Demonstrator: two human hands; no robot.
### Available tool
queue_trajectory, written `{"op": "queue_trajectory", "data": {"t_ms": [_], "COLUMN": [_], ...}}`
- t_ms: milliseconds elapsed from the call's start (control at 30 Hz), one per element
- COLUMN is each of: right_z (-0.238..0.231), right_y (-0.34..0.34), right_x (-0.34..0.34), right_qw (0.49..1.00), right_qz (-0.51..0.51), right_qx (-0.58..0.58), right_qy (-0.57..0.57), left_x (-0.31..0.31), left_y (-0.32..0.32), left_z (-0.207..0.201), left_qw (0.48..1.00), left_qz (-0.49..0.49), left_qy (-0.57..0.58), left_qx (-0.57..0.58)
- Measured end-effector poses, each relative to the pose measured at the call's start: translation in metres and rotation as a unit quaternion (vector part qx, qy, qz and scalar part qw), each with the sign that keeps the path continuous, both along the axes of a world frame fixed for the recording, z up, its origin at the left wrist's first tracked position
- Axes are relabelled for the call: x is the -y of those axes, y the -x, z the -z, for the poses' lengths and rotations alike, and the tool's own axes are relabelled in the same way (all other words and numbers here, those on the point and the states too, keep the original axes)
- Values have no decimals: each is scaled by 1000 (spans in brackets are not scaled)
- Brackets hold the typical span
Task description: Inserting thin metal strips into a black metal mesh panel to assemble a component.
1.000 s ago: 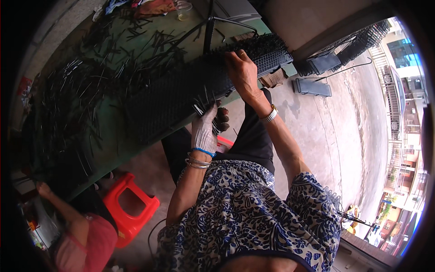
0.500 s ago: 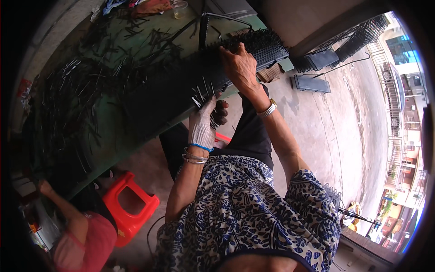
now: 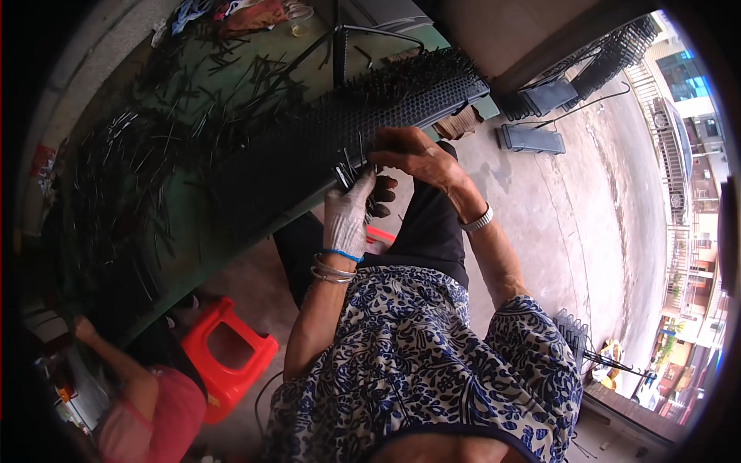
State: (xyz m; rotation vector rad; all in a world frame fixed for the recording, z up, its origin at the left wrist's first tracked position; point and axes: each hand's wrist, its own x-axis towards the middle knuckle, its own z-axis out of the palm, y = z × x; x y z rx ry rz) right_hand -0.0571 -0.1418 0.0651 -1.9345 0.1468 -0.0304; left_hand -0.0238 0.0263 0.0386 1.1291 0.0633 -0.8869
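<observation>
My left hand [image 3: 350,208], in a white knitted glove with dark fingertips, is closed round a bunch of thin black strips [image 3: 345,174] whose ends stick up past the thumb. Bent over beside it, my bare right hand [image 3: 415,157] has thumb and fingers drawn together at the tips of the bunch. Whatever lies in that pinch is too small to make out. Just beyond both hands, a long black perforated board [image 3: 401,110] lies along the table edge. Many short black strips [image 3: 413,76] stand up from its far side.
Loose black strips [image 3: 123,154] lie heaped across the green table [image 3: 255,42]. A red plastic stool [image 3: 258,359] stands at lower left, near a person in a red top [image 3: 174,405]. Finished-looking black racks [image 3: 532,140] rest on the concrete floor at right.
My right hand has come back from the far side of the perforated board, toward me, to the bunch in my left hand. The left hand has barely moved.
</observation>
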Motion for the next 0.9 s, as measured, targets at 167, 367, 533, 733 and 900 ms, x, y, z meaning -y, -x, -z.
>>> {"op": "queue_trajectory", "data": {"t_ms": [167,367,533,733,900], "right_z": [13,7,5,8,0], "right_y": [-1,-2,-1,4,0], "right_x": [7,3,4,9,9], "right_qw": [1000,996,995,994,986], "right_qz": [-23,22,25,10,144], "right_qx": [13,-24,-10,-15,86], "right_qy": [-14,-77,-98,-109,24], "left_x": [3,-1,-4,-4,-4], "left_y": [1,-6,-10,-13,-26], "left_z": [0,6,7,6,17], "left_qw": [1000,999,996,994,1000], "left_qz": [-2,14,58,84,1], "left_qy": [-25,-3,2,1,12], "left_qx": [4,49,72,66,-22]}}
